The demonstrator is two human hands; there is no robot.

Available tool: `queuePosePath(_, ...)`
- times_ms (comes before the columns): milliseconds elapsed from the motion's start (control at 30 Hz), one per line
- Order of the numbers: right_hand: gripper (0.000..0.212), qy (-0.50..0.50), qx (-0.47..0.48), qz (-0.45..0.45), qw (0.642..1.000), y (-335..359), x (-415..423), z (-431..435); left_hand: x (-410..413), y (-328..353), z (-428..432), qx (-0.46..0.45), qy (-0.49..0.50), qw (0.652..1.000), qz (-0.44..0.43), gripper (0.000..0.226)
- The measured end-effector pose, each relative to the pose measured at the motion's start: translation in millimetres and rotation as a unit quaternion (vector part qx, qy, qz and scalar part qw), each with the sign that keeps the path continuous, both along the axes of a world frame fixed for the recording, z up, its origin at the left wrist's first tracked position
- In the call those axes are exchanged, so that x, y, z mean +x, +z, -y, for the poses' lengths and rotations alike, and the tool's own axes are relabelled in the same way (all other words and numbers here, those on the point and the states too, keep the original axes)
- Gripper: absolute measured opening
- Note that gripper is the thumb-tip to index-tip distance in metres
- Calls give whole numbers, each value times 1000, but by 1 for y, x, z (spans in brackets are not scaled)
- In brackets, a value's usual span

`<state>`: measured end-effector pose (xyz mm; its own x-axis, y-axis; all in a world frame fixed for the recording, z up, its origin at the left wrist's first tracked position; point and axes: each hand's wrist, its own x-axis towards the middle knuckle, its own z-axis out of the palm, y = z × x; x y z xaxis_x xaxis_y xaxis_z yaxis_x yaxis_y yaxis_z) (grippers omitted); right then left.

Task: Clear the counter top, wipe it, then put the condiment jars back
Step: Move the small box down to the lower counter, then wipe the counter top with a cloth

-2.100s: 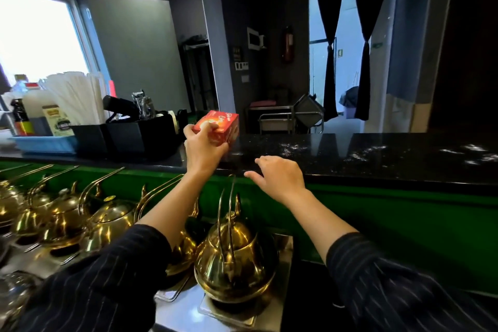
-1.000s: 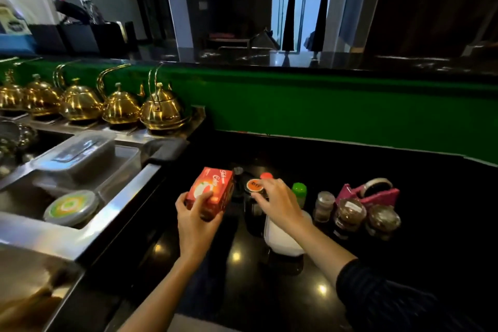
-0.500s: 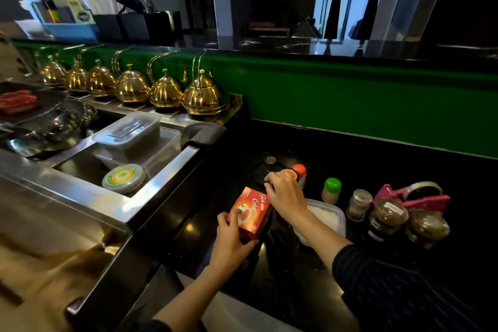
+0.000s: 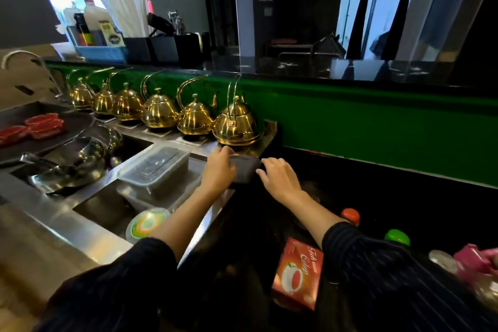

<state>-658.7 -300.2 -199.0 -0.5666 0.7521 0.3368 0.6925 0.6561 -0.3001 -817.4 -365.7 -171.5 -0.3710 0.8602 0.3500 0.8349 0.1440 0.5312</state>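
Note:
A folded grey cloth [image 4: 245,170] lies at the corner of the steel ledge, just below the nearest gold kettle [image 4: 237,124]. My left hand [image 4: 218,171] grips the cloth's left side. Beside it, my right hand [image 4: 280,178] has loose fingers, with the fingertips at the cloth's right edge. A red tea box [image 4: 297,273] stands free on the low black counter [image 4: 377,197] under my right forearm. Condiment jars with an orange lid [image 4: 350,215], a green lid [image 4: 397,236] and a silver lid [image 4: 442,259] stand at the right. The upper black counter top [image 4: 296,67] runs above the green wall.
Several gold kettles [image 4: 159,113] line the steel ledge. A clear lidded container [image 4: 156,167] and a round tub [image 4: 147,225] sit in the steel well. A pink tape dispenser [image 4: 477,261] is at the far right. Black organisers [image 4: 161,48] and bottles stand on the upper counter's left.
My left hand has let go of the red tea box, which now stands on the low counter. Both hands have moved up and left to the grey cloth by the kettles.

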Motion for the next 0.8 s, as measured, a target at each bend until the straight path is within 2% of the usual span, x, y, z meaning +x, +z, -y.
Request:
queuePosePath(200,50,-86,-150,35,984,-4,-64,-21,-45,-8,-55,-177,-59,979,-82,54)
queuePosePath(333,46,-138,-139,18,980,-7,-80,-23,-49,-11,-72,-192,-46,976,-94,35)
queuePosePath(467,40,-92,-99,-13,991,-2,-74,-29,-51,3,-73,-239,-46,963,-117,17)
queuePosePath(600,28,-14,-96,-41,994,7,-58,-37,-61,20,-61,-267,-70,959,-70,18)
queuePosePath(733,20,32,-84,-54,994,32,-38,-44,-56,55,-50,-220,-114,968,46,14)
queuePosePath(800,18,56,-43,-51,996,53,-31,-51,-50,78,-49,-176,-119,975,62,17)
